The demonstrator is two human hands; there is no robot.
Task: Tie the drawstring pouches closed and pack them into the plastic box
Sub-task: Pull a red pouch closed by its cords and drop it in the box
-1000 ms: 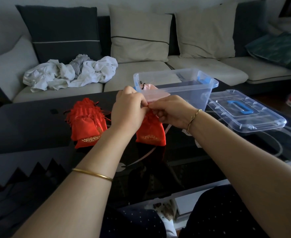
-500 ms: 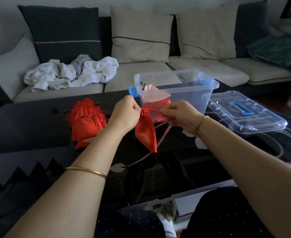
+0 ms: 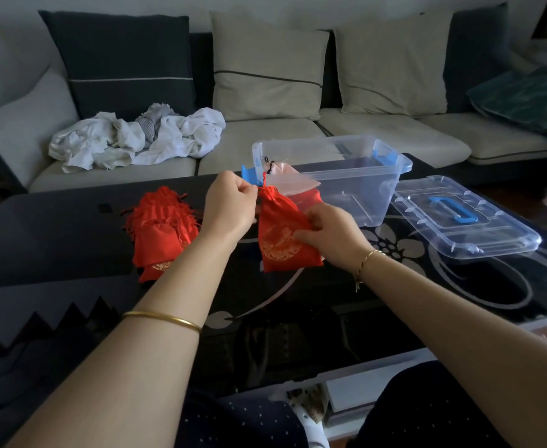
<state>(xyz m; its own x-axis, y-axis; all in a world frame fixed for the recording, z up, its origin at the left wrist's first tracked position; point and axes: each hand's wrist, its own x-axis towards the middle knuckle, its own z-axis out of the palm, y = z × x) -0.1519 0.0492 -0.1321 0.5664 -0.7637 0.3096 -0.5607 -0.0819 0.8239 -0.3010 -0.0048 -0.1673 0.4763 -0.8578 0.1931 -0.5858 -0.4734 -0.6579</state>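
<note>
In the head view, a person sits at a black glass table (image 3: 55,227) and holds a red drawstring pouch (image 3: 278,234) up over its middle, just in front of the near left corner of the plastic box (image 3: 356,202). The left hand (image 3: 230,205) has its fingertips pinched together on the gathered neck of the pouch, where a short red cord (image 3: 264,181) stands up. The right hand (image 3: 330,234) has its fingers curled against the pouch's lower right side and grips the fabric there. The pouch hangs tilted, with its gold pattern facing the camera; whether its bottom edge touches the table cannot be told. The clear box stands open near the far edge of the table, with a pink pouch (image 3: 293,181) and some red fabric at its left end. Its clear lid (image 3: 459,221), which has a blue handle, lies flat just beside the box, toward the right edge. A pile of red pouches (image 3: 162,231) lies left of the hands, towards the far edge. Each wrist wears a gold bangle. Behind the table is a light sofa (image 3: 394,137) with crumpled white clothes (image 3: 136,137) on its left seat.
</note>
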